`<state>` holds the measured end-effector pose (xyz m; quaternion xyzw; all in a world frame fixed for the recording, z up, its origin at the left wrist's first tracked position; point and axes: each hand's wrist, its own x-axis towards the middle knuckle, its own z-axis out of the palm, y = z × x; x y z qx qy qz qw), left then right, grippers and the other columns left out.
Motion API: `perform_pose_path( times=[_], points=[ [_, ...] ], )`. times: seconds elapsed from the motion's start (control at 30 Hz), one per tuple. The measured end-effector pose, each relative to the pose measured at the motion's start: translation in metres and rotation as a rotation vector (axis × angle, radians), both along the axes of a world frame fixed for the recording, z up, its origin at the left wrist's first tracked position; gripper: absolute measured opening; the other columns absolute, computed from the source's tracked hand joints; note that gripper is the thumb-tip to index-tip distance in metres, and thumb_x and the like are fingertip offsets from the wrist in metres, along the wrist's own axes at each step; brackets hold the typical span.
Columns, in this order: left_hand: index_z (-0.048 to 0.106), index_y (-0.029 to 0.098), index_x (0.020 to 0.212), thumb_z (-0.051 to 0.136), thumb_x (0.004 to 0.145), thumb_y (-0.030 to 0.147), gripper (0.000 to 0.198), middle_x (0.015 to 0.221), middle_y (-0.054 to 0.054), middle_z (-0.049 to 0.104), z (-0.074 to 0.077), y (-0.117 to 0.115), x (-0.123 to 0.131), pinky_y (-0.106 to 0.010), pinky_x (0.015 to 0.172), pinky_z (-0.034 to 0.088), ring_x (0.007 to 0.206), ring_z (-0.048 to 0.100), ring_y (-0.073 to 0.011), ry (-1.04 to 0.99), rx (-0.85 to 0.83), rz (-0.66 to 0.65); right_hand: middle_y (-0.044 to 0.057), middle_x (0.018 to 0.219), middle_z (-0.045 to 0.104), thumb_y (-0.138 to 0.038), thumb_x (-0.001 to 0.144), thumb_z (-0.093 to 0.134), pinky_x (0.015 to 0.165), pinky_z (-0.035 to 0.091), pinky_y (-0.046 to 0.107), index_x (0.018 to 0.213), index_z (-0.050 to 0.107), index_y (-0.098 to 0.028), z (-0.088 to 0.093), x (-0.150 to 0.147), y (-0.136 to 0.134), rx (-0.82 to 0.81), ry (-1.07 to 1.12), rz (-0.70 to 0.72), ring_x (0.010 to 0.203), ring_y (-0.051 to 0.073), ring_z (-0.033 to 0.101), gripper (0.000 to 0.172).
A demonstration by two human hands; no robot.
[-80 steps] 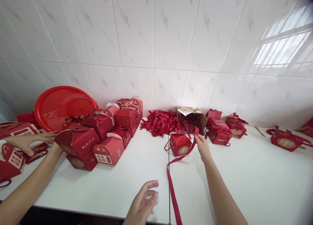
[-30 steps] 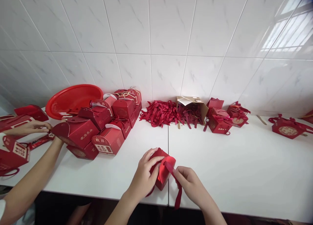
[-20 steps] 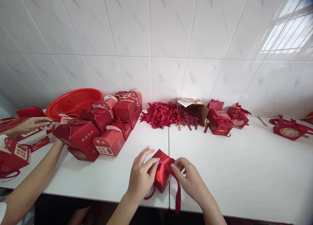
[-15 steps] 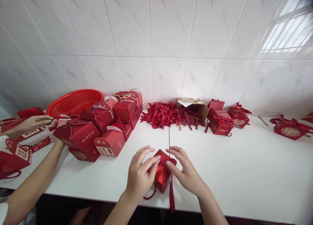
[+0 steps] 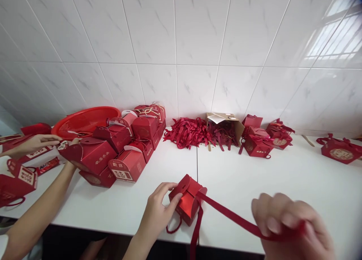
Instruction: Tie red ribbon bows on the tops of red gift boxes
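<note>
A small red gift box rests near the table's front edge, with a cord loop hanging at its left. My left hand holds the box by its left side, fingers behind and thumb on top. From the box's upper right side a dark red ribbon runs taut to my right hand, which is closed round its end and blurred a little. The ribbon's other end hangs down over the table's edge.
Stacked red gift boxes stand to the left, before a red basin. Loose ribbons lie by an open cardboard box. More ribboned boxes sit at the right. A co-worker's arms reach in from the left.
My right hand has left the box and moved far right, drawing the ribbon out straight. My left hand has shifted from the top of the box to its left side.
</note>
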<state>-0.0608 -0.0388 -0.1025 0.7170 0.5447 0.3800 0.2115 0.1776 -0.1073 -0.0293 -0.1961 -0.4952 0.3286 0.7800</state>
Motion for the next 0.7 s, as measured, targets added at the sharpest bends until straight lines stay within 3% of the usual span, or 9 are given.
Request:
perform_pose_path(
  times=[0.13,0.27,0.4,0.53,0.7],
  points=[
    [0.062,0.023,0.098,0.052,0.086,0.035,0.02,0.097,-0.003,0.068,-0.003,0.0,0.001,-0.029,0.079,0.053,0.089,0.064,-0.0183,-0.057,-0.021,0.01,0.001,0.068,0.051,-0.025,0.094,0.041,0.054,0.038,0.025,0.081,0.059,-0.021,-0.005,-0.016,0.017,-0.241,-0.073,0.005,0.063,0.013,0.048,0.023],
    [0.063,0.023,0.097,0.046,0.088,0.039,0.025,0.097,-0.004,0.069,-0.002,-0.002,0.002,-0.028,0.075,0.053,0.086,0.065,-0.0189,-0.151,-0.08,0.104,0.005,0.095,0.059,-0.032,0.093,0.043,0.08,0.04,0.031,0.076,0.056,-0.021,-0.02,-0.039,0.044,-0.428,-0.433,0.062,0.09,0.018,0.054,0.025],
    [0.061,0.021,0.1,0.045,0.088,0.042,0.029,0.099,-0.005,0.068,0.0,-0.008,0.005,-0.026,0.072,0.053,0.085,0.065,-0.0185,-0.235,-0.152,0.12,0.008,0.121,0.053,-0.036,0.091,0.042,0.095,0.035,0.038,0.073,0.058,-0.021,-0.04,-0.061,0.066,-0.555,-0.771,0.103,0.12,0.025,0.043,0.029],
    [0.055,0.02,0.108,0.045,0.088,0.043,0.032,0.087,-0.004,0.066,0.0,-0.017,0.011,-0.026,0.072,0.051,0.079,0.064,-0.0169,-0.279,-0.178,0.093,0.008,0.12,0.055,-0.033,0.091,0.04,0.101,0.029,0.042,0.074,0.058,-0.021,-0.054,-0.073,0.074,-0.609,-0.908,0.116,0.122,0.024,0.042,0.028],
    [0.045,0.021,0.114,0.044,0.088,0.042,0.033,0.081,-0.001,0.062,-0.001,-0.025,0.015,-0.026,0.069,0.05,0.072,0.06,-0.0148,-0.338,-0.208,0.085,0.007,0.115,0.058,-0.029,0.091,0.038,0.1,0.028,0.043,0.075,0.056,-0.021,-0.055,-0.074,0.074,-0.617,-0.963,0.099,0.117,0.023,0.047,0.026]
  ],
)
